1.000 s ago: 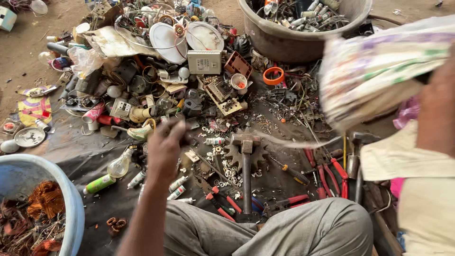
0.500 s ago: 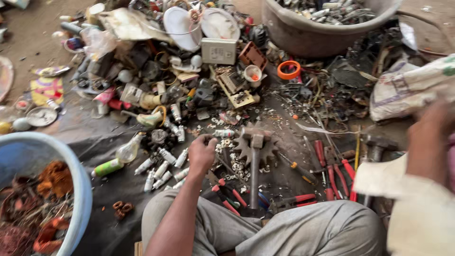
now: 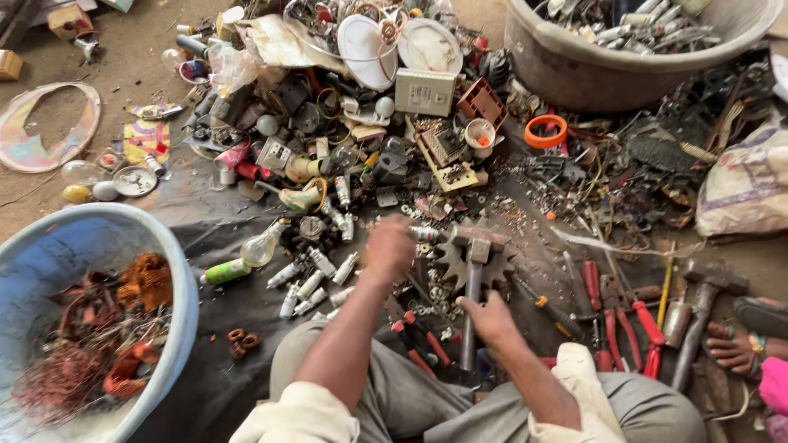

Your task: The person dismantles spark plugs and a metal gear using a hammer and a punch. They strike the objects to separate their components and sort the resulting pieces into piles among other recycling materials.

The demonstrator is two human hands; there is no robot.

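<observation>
I sit on the ground facing a heap of electrical scrap. My left hand (image 3: 387,250) is closed at the left edge of a toothed metal gear (image 3: 501,264), with a small cylindrical part (image 3: 423,234) sticking out from its fingers. A hammer (image 3: 474,246) lies with its head on the gear and its handle pointing toward me. My right hand (image 3: 491,316) grips that handle low down. Small bulb bases and fuses (image 3: 316,275) lie just left of my left hand.
A blue tub (image 3: 185,283) of copper wire stands at the left. A big grey tub (image 3: 566,78) of metal scrap is at the top right. Red-handled pliers (image 3: 628,324), a second hammer (image 3: 702,316), a sack (image 3: 747,184) and another person's foot (image 3: 735,344) lie to the right.
My right hand has left the sack at the right and come down onto the hammer handle. My left hand dropped from the air to the gear's edge.
</observation>
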